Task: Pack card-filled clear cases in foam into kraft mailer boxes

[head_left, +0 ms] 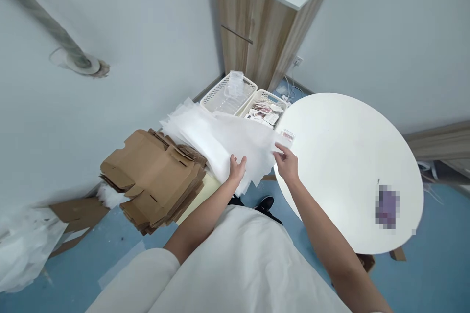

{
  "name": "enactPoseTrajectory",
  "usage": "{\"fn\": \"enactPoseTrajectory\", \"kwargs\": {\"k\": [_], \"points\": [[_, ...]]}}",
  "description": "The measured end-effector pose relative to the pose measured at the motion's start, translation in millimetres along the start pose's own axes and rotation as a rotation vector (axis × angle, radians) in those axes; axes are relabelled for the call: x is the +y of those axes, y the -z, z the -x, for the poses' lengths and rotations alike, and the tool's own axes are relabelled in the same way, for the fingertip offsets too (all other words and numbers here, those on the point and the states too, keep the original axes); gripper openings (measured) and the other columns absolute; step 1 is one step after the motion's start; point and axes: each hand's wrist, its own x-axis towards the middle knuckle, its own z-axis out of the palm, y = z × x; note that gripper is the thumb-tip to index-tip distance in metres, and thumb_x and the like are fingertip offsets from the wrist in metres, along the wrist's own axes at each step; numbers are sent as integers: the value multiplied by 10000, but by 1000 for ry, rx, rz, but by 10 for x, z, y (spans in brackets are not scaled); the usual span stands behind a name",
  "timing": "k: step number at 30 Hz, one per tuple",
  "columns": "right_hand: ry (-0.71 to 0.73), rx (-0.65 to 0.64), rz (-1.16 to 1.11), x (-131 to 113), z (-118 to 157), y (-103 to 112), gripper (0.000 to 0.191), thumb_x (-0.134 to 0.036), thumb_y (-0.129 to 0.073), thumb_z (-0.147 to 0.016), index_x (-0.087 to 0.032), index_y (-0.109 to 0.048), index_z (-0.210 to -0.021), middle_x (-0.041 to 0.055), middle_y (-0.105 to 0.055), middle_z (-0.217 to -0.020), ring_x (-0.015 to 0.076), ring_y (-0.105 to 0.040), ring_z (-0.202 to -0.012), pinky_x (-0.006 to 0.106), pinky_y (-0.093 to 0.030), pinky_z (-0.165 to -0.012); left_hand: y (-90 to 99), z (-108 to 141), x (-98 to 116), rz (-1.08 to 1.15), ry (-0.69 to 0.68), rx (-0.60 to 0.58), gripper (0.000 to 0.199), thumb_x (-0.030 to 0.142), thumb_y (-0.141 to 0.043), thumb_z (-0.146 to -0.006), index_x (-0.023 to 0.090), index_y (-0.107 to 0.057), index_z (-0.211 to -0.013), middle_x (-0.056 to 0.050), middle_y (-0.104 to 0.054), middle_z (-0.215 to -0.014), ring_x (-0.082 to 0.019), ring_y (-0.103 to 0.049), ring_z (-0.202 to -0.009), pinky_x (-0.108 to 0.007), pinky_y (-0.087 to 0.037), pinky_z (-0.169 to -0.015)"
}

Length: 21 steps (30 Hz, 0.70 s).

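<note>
A loose stack of thin, translucent white sheets (198,129) lies in front of me, and one large sheet (249,142) spreads rightward to the table's edge. My left hand (237,168) rests at the near side of this sheet, thumb and fingers apart. With thumb and fingertips my right hand (287,162) pinches the sheet's right edge. Just beyond the right fingers, a small clear pack (287,135) with reddish marks lies on the white round table (341,156).
Left of the sheets are stacked flattened brown cardboard boxes (147,166). Behind them stand a white basket of clear plastic cases (209,100) and another basket of printed cards (284,103). A wood-grain cabinet (253,19) fills the corner. A blurred purple item (387,207) lies on the table.
</note>
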Motion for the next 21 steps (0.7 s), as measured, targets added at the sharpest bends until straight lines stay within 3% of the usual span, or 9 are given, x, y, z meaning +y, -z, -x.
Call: {"fn": "enactPoseTrajectory", "kwargs": {"k": [4,8,13,18,21], "points": [[-158,89,-33,230,242,458,458,-345,-467,-748,-177,-486,-1174,83,-611,-1032,138,-578,-686,304,-476,-660,-390,177,104,56,-57,-92,713,340,-522,-780,228,-92,-1338,-142,-310,-1333,-162,-550,-975,-233,-480,-715],[-298,159,-46,570,563,944,497,-357,-462,-733,-170,-461,-1194,91,-594,-1061,121,-545,-629,289,-464,-623,-821,350,170,-101,-205,-173,703,208,-518,-775,211,-108,-1346,-129,-415,-1254,-150,-561,-945,-233,-477,-735],[-423,215,-58,1086,1021,1498,514,-345,-467,-721,-167,-453,-1202,96,-585,-1077,146,-574,-715,317,-456,-714,-1376,508,166,-350,-349,-282,734,184,-543,-748,233,-128,-1351,-105,-459,-1208,-126,-578,-816,-275,-457,-755],[-562,159,-31,1499,1455,1851,564,-331,-472,-723,-166,-396,-1258,45,-640,-827,176,-597,-755,330,-445,-752,-1877,682,137,-535,-438,-360,806,184,-552,-729,236,-61,-1367,-102,-458,-1203,-148,-552,-855,-286,-416,-795],[-607,124,-3,1681,1648,1946,571,-318,-478,-723,-154,-391,-1263,45,-640,-812,183,-601,-782,327,-437,-776,-2092,783,81,-571,-455,-366,846,198,-550,-733,232,8,-1368,-107,-438,-1217,-157,-542,-879,-291,-403,-798]]}}
